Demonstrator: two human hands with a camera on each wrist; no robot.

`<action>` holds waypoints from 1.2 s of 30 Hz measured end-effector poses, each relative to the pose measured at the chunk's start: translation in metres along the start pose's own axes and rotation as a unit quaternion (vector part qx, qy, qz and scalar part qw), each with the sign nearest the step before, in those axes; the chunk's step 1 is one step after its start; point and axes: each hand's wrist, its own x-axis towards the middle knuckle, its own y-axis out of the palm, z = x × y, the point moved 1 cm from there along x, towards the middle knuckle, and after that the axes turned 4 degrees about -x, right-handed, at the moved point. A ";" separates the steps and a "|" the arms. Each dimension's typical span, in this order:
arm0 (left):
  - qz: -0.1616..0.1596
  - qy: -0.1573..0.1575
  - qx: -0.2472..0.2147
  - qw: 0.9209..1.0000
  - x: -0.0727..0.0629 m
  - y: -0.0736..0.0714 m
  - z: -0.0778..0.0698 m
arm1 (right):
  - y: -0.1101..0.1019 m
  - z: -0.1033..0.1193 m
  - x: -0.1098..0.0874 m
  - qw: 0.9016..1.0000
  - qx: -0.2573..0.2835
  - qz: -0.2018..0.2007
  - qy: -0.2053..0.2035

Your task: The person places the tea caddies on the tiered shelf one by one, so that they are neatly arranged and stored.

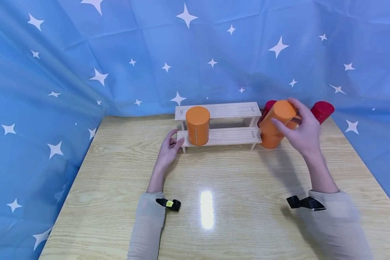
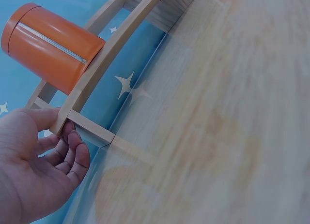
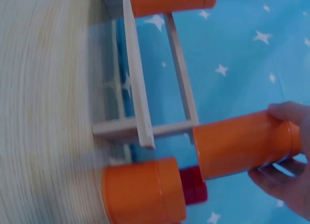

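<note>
My right hand (image 1: 303, 130) grips an orange canister (image 1: 277, 117) near its lid, thumb on one side and fingers on the other. In the right wrist view this canister is tilted and raised above a second orange canister (image 3: 143, 190), which stands on the table. With thumb and curled fingers my left hand (image 2: 43, 161) pinches the left end of the front step of a pale wooden two-tier rack (image 1: 225, 136). Upright on that step, near its left end, is another orange canister (image 1: 197, 126) with a pale vertical stripe.
Two red canisters are at the right of the rack: one red canister (image 1: 323, 111) beyond my right hand, one red canister (image 3: 193, 185) partly hidden behind the orange ones. A blue star-patterned cloth (image 1: 149, 47) hangs behind and beside the wooden table (image 1: 117, 180).
</note>
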 end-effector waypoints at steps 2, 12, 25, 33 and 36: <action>-0.001 0.001 0.002 1.000 0.000 0.000 0.000 | 0.008 0.004 -0.001 1.000 0.011 0.010 -0.006; -0.002 -0.002 0.010 1.000 -0.001 -0.001 0.000 | 0.049 0.020 -0.005 0.996 0.023 0.064 -0.056; 0.000 -0.002 -0.001 1.000 0.000 0.000 0.000 | 0.089 0.034 -0.006 0.988 0.027 0.141 -0.052; 0.004 -0.003 -0.006 1.000 -0.001 0.000 -0.005 | 0.104 0.040 -0.004 0.985 0.044 0.162 -0.051; 0.003 -0.003 -0.008 1.000 -0.001 0.000 -0.005 | 0.109 0.042 -0.003 0.983 0.053 0.166 -0.056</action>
